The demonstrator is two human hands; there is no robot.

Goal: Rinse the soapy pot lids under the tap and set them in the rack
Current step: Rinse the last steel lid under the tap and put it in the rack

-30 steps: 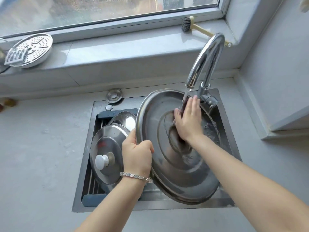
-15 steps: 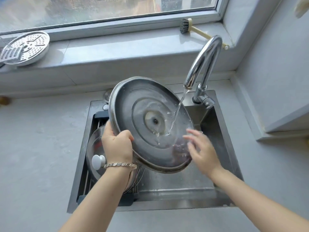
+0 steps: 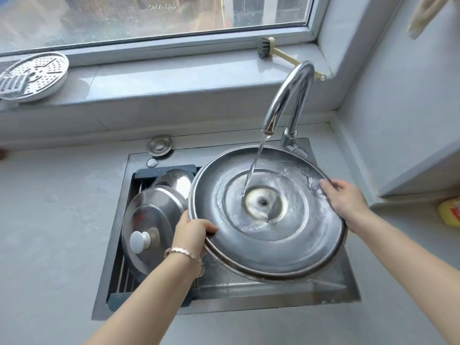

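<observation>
A large steel pot lid (image 3: 268, 247) is held inner side up over the sink, under the running tap (image 3: 286, 100). Water lands near its centre and spreads over it. My left hand (image 3: 193, 235) grips its left rim, thumb on top. My right hand (image 3: 346, 200) holds the far right rim, fingers curled over the edge. In the rack (image 3: 124, 277) at the sink's left lean a steel lid with a white knob (image 3: 149, 220) and another shiny lid (image 3: 178, 180) behind it.
The steel sink (image 3: 273, 295) is set into a grey counter. A perforated steamer plate (image 3: 34, 75) and a dish brush (image 3: 267, 48) lie on the windowsill. A yellow object (image 3: 450, 211) sits under the shelf at the right. A small round cap (image 3: 159, 145) lies behind the sink.
The big lid has swung from tilted up at the left to lying flatter under the tap. My right hand went from loose near its lower edge to holding the right rim.
</observation>
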